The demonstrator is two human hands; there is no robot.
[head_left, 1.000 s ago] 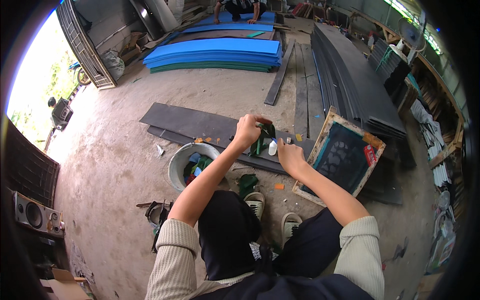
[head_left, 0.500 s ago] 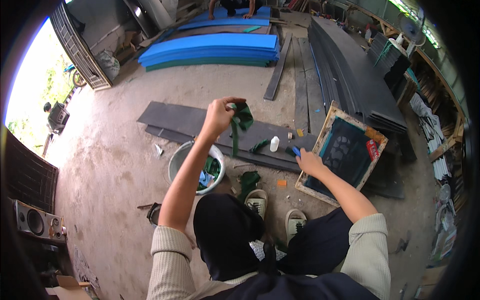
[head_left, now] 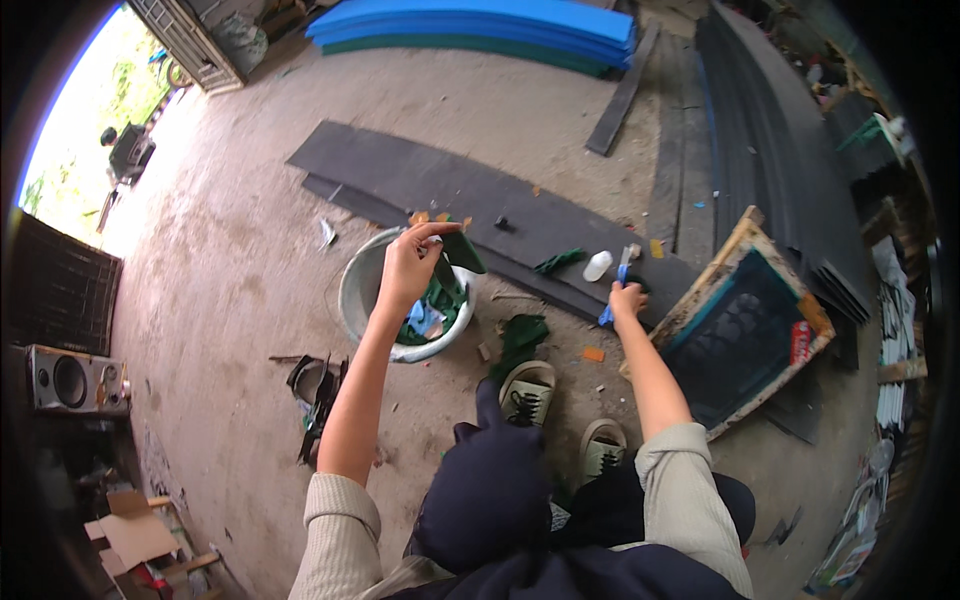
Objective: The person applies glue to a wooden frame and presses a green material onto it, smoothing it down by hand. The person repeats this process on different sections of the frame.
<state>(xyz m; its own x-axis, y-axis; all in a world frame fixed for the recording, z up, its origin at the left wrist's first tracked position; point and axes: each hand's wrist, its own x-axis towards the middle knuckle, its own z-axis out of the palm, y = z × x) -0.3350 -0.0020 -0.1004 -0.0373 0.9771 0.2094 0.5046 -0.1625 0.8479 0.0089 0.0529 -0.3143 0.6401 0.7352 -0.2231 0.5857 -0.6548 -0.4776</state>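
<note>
My left hand (head_left: 406, 268) is closed on a dark green piece of cloth (head_left: 463, 252), which hangs beside the fingers over a white bucket (head_left: 352, 300). Inside the bucket lie green scraps (head_left: 447, 292) and a light blue piece (head_left: 426, 318). My right hand (head_left: 627, 302) grips a slim blue-handled tool (head_left: 623, 274); its exact kind is too small to make out. Close to that hand, a small white bottle (head_left: 597, 266) and a green scrap (head_left: 558, 261) rest on long dark boards (head_left: 430, 190). Another green cloth (head_left: 522, 340) lies on the floor near my shoes.
Right of my right hand, a wood-framed printing screen (head_left: 745, 335) leans tilted. Stacked dark sheets (head_left: 770, 150) stand behind it, and blue sheets (head_left: 470, 25) at the far side. A speaker (head_left: 75, 380) and an opened cardboard box (head_left: 135, 530) are at left; someone is outside the doorway.
The view has tipped downward. My left hand has brought the green cloth over the bucket. My right hand still holds the blue tool, now turned more upright and beside the bottle.
</note>
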